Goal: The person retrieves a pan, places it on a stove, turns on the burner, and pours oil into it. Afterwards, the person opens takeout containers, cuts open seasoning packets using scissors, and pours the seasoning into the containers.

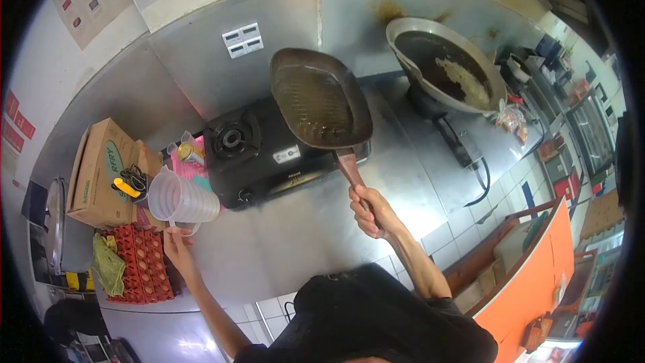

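Note:
My right hand (373, 212) is wrapped round the wooden-brown handle of a squarish grill pan (316, 101). The ridged pan has a wet, oily-looking inside and is over the right side of a black gas stove (269, 175); I cannot tell whether it rests on the burner. At the left, my left hand (179, 245) has its fingers closed at the handle of a translucent plastic jug (183, 198). The jug is tilted, with its open mouth toward the left. Beside that hand sits a red egg tray (144, 265) with several brown eggs.
A large wok of dark oil (437, 60) with pale froth stands back right, by a black burner and hose (463, 151). A cardboard box (101, 175), yellow-handled tool (126, 187) and green cloth (107, 265) are left. An orange-sided counter (531, 282) borders the right.

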Tool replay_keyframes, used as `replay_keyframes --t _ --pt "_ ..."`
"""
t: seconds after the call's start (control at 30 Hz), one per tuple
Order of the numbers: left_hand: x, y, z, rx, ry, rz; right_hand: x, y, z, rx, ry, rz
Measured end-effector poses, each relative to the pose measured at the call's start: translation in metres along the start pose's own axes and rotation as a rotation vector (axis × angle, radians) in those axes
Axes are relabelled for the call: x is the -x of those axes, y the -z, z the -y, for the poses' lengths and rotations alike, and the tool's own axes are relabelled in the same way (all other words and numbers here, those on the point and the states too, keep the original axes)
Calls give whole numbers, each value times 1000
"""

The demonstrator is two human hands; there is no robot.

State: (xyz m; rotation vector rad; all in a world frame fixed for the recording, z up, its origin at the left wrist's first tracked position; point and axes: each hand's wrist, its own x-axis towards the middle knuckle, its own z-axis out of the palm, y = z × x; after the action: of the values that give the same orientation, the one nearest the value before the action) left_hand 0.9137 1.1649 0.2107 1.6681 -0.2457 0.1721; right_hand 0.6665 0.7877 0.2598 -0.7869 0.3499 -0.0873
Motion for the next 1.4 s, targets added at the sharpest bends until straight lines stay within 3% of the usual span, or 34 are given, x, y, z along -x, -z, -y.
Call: replay_keyframes --t 0.27,0.5,0.53,0.57,0.6,0.87,0.97,1.13,1.17,1.2,1.33,1.4 --pt "6 -1 -2 -24 31 11 60 34 7 -62 -329 -20" --pt "-17 -9 -4 -7 71 -143 95 47 25 -72 -548 -143" --pt "-24 -5 -5 -21 38 -162 96 54 23 -82 -544 -146" --pt "-42 15 21 -184 -121 -154 96 57 21 -32 -484 -134" --pt "-44 5 -6 -131 -49 -203 93 54 22 -41 -477 -167" --pt "-122 20 15 59 9 -220 64 37 38 -153 -393 -56" --pt "-146 19 47 80 7 -180 47 22 61 41 -369 -133" --pt "-178 10 85 -232 -92 -180 6 9 113 354 -343 -259" --pt "-188 11 111 -205 -184 -195 -7 13 123 374 -340 -295" --pt "-191 6 115 -195 -176 -207 -14 17 136 359 -366 -163" --pt "-217 9 164 -116 -69 -130 -47 16 175 505 -345 -271" --pt "-227 4 184 -43 -59 -108 -67 30 192 551 -438 -232"
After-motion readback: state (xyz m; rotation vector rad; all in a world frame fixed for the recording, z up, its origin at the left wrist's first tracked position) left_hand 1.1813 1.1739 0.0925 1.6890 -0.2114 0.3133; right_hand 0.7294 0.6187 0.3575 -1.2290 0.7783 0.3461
